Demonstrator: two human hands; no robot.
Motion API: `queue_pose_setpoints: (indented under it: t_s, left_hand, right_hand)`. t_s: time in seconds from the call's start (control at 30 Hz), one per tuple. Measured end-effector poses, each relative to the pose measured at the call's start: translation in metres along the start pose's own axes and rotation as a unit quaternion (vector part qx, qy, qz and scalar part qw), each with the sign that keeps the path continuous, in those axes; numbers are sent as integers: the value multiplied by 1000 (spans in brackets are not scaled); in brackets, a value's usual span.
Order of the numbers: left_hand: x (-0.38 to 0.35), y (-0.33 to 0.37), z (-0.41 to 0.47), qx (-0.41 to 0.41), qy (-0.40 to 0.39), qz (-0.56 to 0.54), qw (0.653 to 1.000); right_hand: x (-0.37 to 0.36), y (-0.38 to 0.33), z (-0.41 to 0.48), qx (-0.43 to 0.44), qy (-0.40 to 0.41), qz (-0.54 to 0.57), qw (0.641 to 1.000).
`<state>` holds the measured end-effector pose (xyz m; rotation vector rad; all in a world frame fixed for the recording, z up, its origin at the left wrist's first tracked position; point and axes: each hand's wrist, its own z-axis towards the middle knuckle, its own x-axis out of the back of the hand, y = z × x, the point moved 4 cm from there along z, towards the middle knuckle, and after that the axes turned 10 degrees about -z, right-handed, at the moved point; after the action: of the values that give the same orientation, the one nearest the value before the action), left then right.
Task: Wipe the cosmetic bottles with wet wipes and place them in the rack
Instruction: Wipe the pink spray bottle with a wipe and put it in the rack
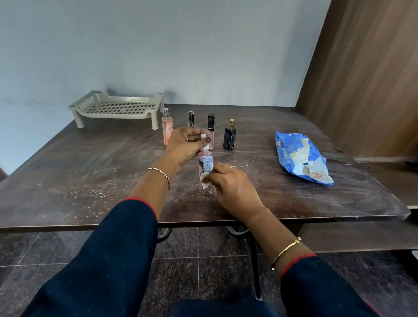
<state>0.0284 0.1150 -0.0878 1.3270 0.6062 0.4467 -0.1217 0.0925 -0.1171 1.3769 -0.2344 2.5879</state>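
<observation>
Beige rack (80, 105), four standing bottles (229, 136) and one blue wipes pack (301, 159) are set on the desk (79, 175). A fifth bottle (206, 164) is gripped above it: cap by left hand (186, 144), base by right hand (233, 186).

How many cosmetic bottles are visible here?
5. Four stand in a row: pink spray bottle, clear bottle, black-capped bottle, dark bottle. Left hand and right hand hold the fifth, a labelled bottle.

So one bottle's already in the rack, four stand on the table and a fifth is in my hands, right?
No: the head view shows the rack holding no bottle. Four bottles do stand on the table, and the fifth bottle is held by the left hand and right hand.
</observation>
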Motion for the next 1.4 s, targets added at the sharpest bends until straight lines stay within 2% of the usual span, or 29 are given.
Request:
queue_pose_setpoints:
  t_s: [0.27, 0.43, 0.57, 0.67, 0.87, 1.07, 1.4]
  left_hand:
    - [1, 8, -6, -8, -63, 13, 998]
    - [5, 14, -8, 13, -106, 26, 994]
    - [11, 13, -9, 16, -103, -2, 995]
    - [15, 10, -11, 19, -98, -23, 995]
    - [17, 8, -11, 19, -64, -43, 997]
    - [14, 4, -10, 8, -33, -49, 998]
    - [16, 4, -11, 10, -28, -46, 999]
  right_hand:
    - [7, 7, -11, -9, -41, 49, 998]
    - [28, 29, 0, -109, 81, 74, 988]
    - [31, 11, 21, -80, 124, 49, 988]
    - [21, -5, 30, -28, 112, 11, 993]
    - [2, -12, 27, 12, 62, -30, 998]
    - [-2, -13, 15, 28, 27, -33, 999]
    - [-7, -15, -3, 77, -32, -26, 996]
